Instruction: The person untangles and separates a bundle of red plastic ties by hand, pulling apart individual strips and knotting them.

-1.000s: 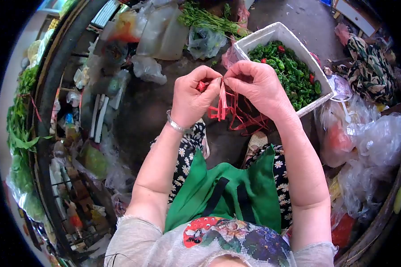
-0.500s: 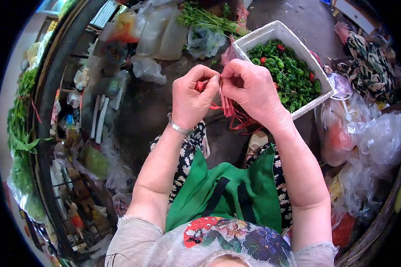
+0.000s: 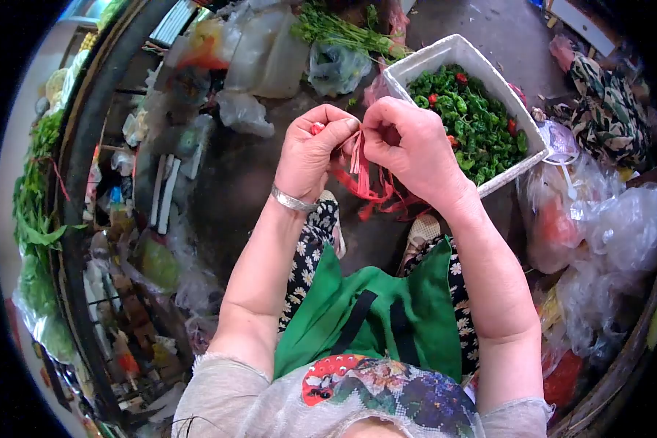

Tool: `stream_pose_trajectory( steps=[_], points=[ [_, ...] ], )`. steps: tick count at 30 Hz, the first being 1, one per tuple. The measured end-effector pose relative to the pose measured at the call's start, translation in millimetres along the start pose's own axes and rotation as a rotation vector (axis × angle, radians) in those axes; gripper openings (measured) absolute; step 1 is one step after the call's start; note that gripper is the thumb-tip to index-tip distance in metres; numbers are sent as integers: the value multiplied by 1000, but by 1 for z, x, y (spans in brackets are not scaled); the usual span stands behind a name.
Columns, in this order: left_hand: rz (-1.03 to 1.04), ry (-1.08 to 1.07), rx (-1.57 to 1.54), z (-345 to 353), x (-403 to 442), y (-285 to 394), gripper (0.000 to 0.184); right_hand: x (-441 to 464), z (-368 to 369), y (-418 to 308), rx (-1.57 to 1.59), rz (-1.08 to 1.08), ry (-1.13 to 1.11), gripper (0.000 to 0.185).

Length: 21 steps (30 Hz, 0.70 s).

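Observation:
Thin red plastic strips [image 3: 365, 186] hang in a loose bunch between my two hands. My left hand [image 3: 310, 153] is closed, thumb and fingers pinching the strips near their top, and a bit of red shows inside its curled fingers. Close beside it, my right hand [image 3: 416, 150] pinches the same strips between thumb and forefinger. The fingertips nearly touch, so any knot there is hidden. Just beyond my right hand stands a white foam box [image 3: 529, 142] with green peppers [image 3: 474, 117] and a few red ones in it.
Leafy green stalks [image 3: 336, 29] and a clear plastic bag [image 3: 336, 69] lie ahead. Crumpled plastic bags [image 3: 613, 226] pile up at my right, near a camouflage cloth [image 3: 606, 109]. A cluttered shelf [image 3: 131, 292] and a dark curved rim [image 3: 69, 219] run along my left.
My left hand has turned slightly, and its red bit shows less. The strips have swung left and spread lower between the hands. My right hand has hardly moved.

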<state>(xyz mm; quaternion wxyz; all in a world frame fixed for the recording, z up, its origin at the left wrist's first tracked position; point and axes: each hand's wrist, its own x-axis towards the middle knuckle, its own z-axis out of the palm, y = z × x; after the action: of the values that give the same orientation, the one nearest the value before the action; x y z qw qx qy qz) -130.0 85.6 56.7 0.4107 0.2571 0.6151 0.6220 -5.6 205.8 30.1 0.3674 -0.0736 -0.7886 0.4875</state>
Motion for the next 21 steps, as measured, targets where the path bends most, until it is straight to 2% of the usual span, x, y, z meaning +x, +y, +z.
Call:
stream_pose_trajectory(
  steps=[5, 6, 11, 15, 17, 19, 21],
  points=[
    [90, 4, -55, 11, 0, -2, 11, 2, -6, -9, 227, 210, -35, 11],
    [44, -23, -43, 9, -3, -1, 13, 1, -5, -6, 237, 197, -15, 12],
    [85, -72, 21, 1, -4, 1, 11, 3, -7, -2, 234, 210, -4, 12],
    [146, -75, 111, 0, -4, 2, 9, 4, -15, -4, 261, 291, -120, 13],
    [171, -81, 283, 0, -6, 8, 9, 4, -17, -2, 273, 301, -162, 13],
    [184, -101, 313, -4, -9, 7, 9, 3, -19, -1, 262, 312, -187, 14],
    [268, -127, 580, -5, -10, 9, 9, 3, -21, -1, 254, 298, -233, 14]
  ],
)
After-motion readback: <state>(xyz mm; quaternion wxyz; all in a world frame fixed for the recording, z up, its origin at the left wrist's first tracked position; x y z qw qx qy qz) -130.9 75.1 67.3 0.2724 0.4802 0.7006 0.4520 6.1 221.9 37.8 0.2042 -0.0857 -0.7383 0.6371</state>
